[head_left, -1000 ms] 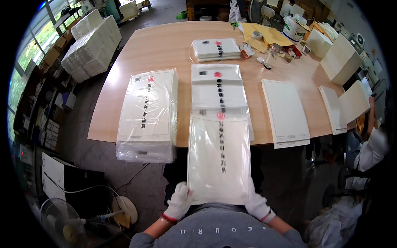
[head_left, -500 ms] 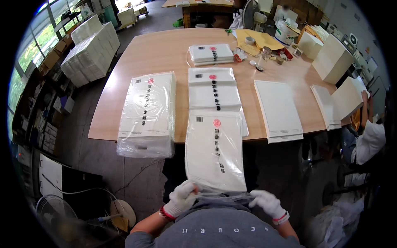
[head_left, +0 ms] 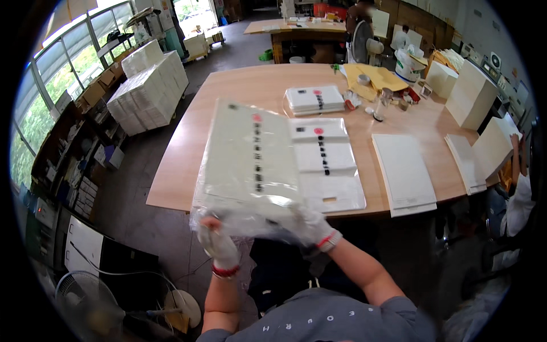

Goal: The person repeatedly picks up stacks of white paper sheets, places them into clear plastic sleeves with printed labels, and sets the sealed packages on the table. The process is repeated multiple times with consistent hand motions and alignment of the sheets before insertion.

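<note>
Both my gloved hands grip the near end of a clear plastic bag (head_left: pixel 248 162) filled with a sheaf of off-white paper, printed with a red stamp and a column of black characters. It is held tilted above the left part of the table and hides most of the pile of bagged paper there. My left hand (head_left: pixel 218 245) is closed on its near left corner, my right hand (head_left: pixel 310 225) on the near right; the right hand is slightly blurred. Just right of the bag, flat printed plastic bags (head_left: pixel 333 188) lie on the table, a handle slot at their near end.
Behind the flat bags sits a small stack of folded bags (head_left: pixel 313 100). Further right on the wooden table (head_left: pixel 188 131) are white paper stacks (head_left: pixel 401 171), a glass jar (head_left: pixel 384 100) and yellow paper (head_left: pixel 370 77). Another person's hand (head_left: pixel 515 139) touches paper at the far right.
The filled bag has gone from in front of my body, up and left, over the left pile. Both hands moved with it, keeping hold of its near end. The view has shifted too.
</note>
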Tool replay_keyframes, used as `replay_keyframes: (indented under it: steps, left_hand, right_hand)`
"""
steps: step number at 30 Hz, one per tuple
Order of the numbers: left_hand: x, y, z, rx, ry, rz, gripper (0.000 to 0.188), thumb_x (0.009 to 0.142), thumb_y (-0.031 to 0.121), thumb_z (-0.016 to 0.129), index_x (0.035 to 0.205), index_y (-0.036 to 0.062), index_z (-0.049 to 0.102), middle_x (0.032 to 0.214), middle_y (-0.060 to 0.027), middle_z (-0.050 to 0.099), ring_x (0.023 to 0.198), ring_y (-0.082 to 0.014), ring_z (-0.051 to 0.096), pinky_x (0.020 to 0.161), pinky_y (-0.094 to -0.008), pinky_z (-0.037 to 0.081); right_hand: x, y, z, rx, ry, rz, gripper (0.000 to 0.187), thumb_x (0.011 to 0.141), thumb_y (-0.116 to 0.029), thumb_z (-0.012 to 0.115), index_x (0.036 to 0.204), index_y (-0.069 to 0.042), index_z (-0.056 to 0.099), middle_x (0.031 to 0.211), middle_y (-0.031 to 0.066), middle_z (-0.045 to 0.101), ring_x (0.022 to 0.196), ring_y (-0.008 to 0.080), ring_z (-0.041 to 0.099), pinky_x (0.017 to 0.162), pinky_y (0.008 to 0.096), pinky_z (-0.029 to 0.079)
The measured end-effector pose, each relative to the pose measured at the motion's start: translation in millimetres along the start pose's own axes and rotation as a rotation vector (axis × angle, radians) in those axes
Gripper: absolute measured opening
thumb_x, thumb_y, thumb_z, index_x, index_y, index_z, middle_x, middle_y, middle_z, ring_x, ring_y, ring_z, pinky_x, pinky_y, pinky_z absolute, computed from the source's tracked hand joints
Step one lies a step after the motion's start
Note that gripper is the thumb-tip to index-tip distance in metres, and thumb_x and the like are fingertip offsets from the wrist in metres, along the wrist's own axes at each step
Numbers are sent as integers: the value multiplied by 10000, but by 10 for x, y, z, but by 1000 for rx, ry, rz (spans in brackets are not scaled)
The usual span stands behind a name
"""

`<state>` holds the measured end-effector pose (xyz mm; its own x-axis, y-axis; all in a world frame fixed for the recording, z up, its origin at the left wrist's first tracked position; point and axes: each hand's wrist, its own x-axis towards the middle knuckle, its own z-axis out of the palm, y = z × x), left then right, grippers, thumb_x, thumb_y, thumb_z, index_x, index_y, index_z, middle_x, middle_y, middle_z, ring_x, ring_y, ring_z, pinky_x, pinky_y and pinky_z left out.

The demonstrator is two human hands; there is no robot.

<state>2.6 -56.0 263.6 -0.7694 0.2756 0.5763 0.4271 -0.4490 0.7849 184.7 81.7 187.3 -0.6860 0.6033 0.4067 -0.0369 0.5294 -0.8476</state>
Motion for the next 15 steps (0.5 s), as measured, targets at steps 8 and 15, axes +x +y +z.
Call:
replay_keyframes:
  steps: [8, 15]
  left_hand:
    - [500, -1800, -1091, -135, 195, -701, 89, 865, 132, 445, 827, 114, 524, 741, 36, 495, 669, -87, 461, 590, -243, 394]
    - [-1027, -2519, -1747, 155, 289, -837, 125, 854, 92, 456, 935, 103, 551, 816, -8, 549, 743, -106, 523, 649, -239, 429]
  right_hand:
    - [394, 396, 1119, 742, -32, 862, 334, 920, -275, 506, 1128, -14, 494, 790, 56, 566, 639, 141, 567, 597, 311, 535]
    - [-296, 475, 520, 533, -186, 834, 442, 925, -230, 476, 1297, -14, 377, 997, 86, 573, 778, 147, 592, 706, 289, 523]
